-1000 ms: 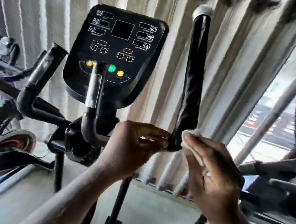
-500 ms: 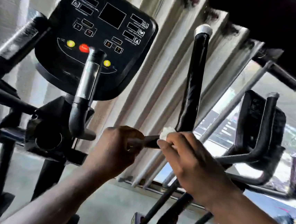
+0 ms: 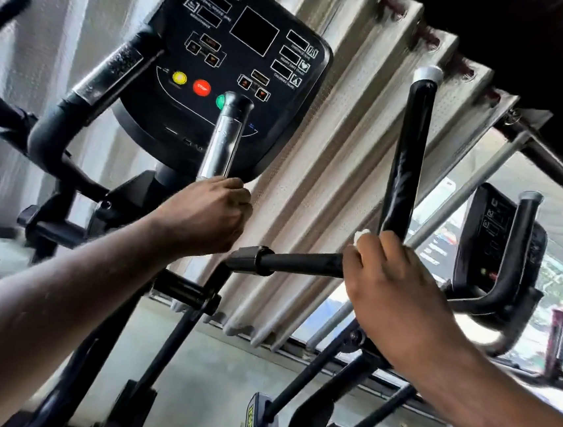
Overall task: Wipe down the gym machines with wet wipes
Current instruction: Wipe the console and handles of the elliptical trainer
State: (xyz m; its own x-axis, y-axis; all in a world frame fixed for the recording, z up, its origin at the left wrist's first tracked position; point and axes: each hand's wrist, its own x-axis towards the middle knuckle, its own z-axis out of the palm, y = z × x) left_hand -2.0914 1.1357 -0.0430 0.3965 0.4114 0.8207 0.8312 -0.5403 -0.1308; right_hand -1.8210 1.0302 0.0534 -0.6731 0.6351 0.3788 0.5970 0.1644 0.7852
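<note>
Concrete floor (image 3: 209,378), pleated curtain (image 3: 329,169), bright window (image 3: 443,235) — wipe (image 3: 360,236) on elliptical (image 3: 303,263).

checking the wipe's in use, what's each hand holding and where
Right hand presses the wet wipe around the black handlebar at its bend. Left hand grips the silver handle's base.

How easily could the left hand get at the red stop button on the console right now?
Probably yes. The left hand is curled round the foot of the silver handle, below the console; the red stop button shows uncovered left of that handle's tip. It would need to let go first.
</note>
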